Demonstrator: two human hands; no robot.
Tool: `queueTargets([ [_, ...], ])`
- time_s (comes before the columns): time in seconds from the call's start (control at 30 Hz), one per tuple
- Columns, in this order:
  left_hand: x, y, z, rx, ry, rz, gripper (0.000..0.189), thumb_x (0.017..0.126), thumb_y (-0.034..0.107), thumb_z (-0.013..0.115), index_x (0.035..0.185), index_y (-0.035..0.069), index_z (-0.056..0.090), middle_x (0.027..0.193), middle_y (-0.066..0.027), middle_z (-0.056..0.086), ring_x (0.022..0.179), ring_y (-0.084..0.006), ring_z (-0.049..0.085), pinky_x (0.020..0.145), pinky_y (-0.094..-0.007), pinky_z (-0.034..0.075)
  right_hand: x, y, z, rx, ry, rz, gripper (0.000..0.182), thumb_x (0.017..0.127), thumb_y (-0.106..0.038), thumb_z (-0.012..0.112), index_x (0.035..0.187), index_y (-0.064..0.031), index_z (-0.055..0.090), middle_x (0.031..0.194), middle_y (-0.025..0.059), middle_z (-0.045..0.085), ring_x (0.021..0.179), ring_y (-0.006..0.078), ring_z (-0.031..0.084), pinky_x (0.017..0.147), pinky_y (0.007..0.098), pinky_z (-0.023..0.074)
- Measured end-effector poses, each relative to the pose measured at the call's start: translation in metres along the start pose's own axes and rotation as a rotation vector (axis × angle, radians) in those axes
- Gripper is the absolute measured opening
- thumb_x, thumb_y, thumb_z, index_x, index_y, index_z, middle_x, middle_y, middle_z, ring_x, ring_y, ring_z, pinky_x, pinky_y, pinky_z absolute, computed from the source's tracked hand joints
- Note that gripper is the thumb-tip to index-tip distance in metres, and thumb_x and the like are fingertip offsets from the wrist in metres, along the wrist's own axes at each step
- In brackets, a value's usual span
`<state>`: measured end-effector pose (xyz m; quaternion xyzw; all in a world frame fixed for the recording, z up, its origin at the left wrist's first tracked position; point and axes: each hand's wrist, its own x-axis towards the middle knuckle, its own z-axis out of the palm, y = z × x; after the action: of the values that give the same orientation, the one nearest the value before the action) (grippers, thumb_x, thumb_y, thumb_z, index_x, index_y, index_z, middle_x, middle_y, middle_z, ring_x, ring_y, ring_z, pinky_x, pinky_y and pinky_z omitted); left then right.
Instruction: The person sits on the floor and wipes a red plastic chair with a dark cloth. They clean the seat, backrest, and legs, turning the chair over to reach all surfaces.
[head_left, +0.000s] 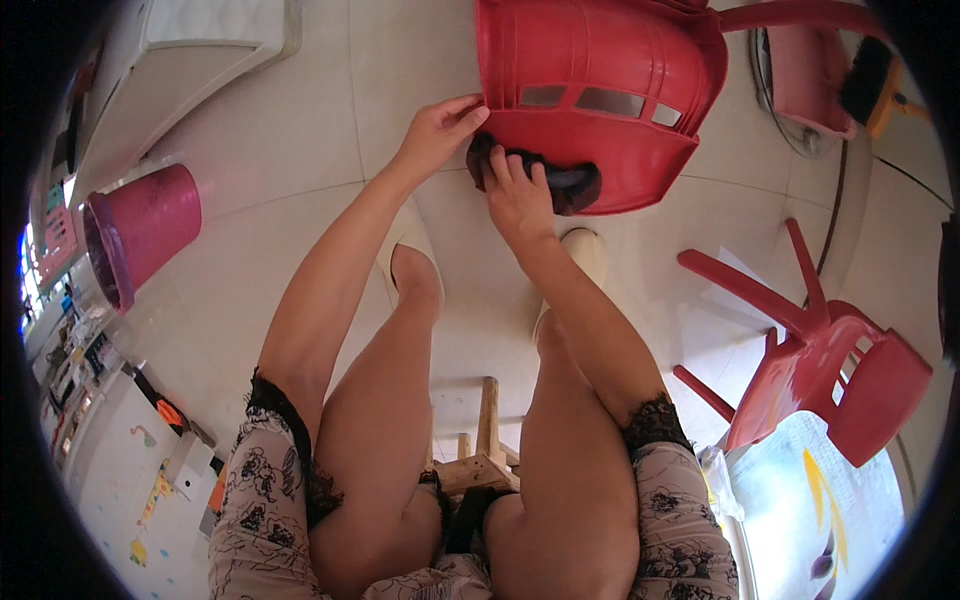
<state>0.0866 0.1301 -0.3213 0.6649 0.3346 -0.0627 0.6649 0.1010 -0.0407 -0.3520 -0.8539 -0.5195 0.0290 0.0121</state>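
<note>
Before me a red plastic chair (600, 56) has its slotted back and a broad panel turned towards me. My left hand (450, 127) pinches the chair's left edge between thumb and fingers. Under the fingers of my right hand (521, 187) is a dark, bunched cloth (574, 184), pressed against the lower part of the red panel. The cloth hides that part of the panel, and my fingertips are partly sunk into it.
A second red chair (802, 375) lies tipped at the right. A pink bin (154, 225) stands at the left. At the upper right are a pink basin (806, 75) and a brush (870, 86). Beneath me is a wooden stool (472, 474).
</note>
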Motion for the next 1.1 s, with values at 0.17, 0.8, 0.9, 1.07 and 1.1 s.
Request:
queueTargets([
  [0.17, 0.004, -0.008, -0.004, 0.013, -0.044, 0.100, 0.043, 0.089, 0.026, 0.062, 0.122, -0.003, 0.056, 0.109, -0.0090, 0.065, 0.098, -0.0119, 0.058, 0.087, -0.0254, 0.045, 0.000, 0.004, -0.007, 0.021, -0.051, -0.026, 0.032, 0.080, -0.020, 0.053, 0.109, -0.0115, 0.062, 0.118, 0.0045, 0.050, 0.102, 0.0176, 0.046, 0.083, 0.0375, 0.0359],
  [0.8, 0.000, -0.017, 0.001, 0.565, -0.188, 0.221, 0.044, 0.099, 0.023, 0.037, 0.136, 0.009, 0.018, 0.117, -0.0281, 0.053, 0.105, -0.0400, 0.056, 0.090, -0.0426, 0.043, 0.025, 0.003, -0.034, 0.310, -0.645, 0.098, 0.027, 0.083, -0.014, 0.050, 0.103, -0.0090, 0.068, 0.121, 0.0039, 0.058, 0.107, 0.0208, 0.056, 0.090, 0.0391, 0.0377],
  [0.9, -0.003, -0.011, 0.002, 0.606, -0.174, 0.211, 0.042, 0.098, 0.022, 0.037, 0.134, 0.008, 0.020, 0.114, -0.0294, 0.055, 0.103, -0.0431, 0.055, 0.087, -0.0448, 0.044, 0.018, 0.006, -0.029, 0.303, -0.535, 0.128, 0.019, 0.076, -0.011, 0.055, 0.090, -0.0073, 0.069, 0.114, 0.0060, 0.060, 0.101, 0.0215, 0.059, 0.086, 0.0377, 0.0427],
  [1.07, -0.003, -0.010, 0.003, 0.650, -0.172, 0.197, 0.039, 0.098, 0.021, 0.038, 0.131, 0.007, 0.023, 0.109, -0.0306, 0.056, 0.099, -0.0448, 0.056, 0.083, -0.0467, 0.045, -0.006, 0.027, -0.030, 0.272, -0.594, 0.119, 0.025, 0.081, -0.014, 0.050, 0.097, -0.0104, 0.069, 0.119, 0.0055, 0.057, 0.104, 0.0220, 0.057, 0.088, 0.0390, 0.0412],
  [1.1, -0.003, -0.008, 0.003, 0.661, -0.169, 0.200, 0.038, 0.097, 0.021, 0.038, 0.130, 0.007, 0.024, 0.109, -0.0309, 0.056, 0.098, -0.0450, 0.056, 0.083, -0.0470, 0.045, -0.012, 0.033, -0.031, 0.281, -0.594, 0.112, 0.026, 0.082, -0.014, 0.048, 0.098, -0.0104, 0.069, 0.121, 0.0056, 0.056, 0.106, 0.0220, 0.056, 0.089, 0.0397, 0.0403],
])
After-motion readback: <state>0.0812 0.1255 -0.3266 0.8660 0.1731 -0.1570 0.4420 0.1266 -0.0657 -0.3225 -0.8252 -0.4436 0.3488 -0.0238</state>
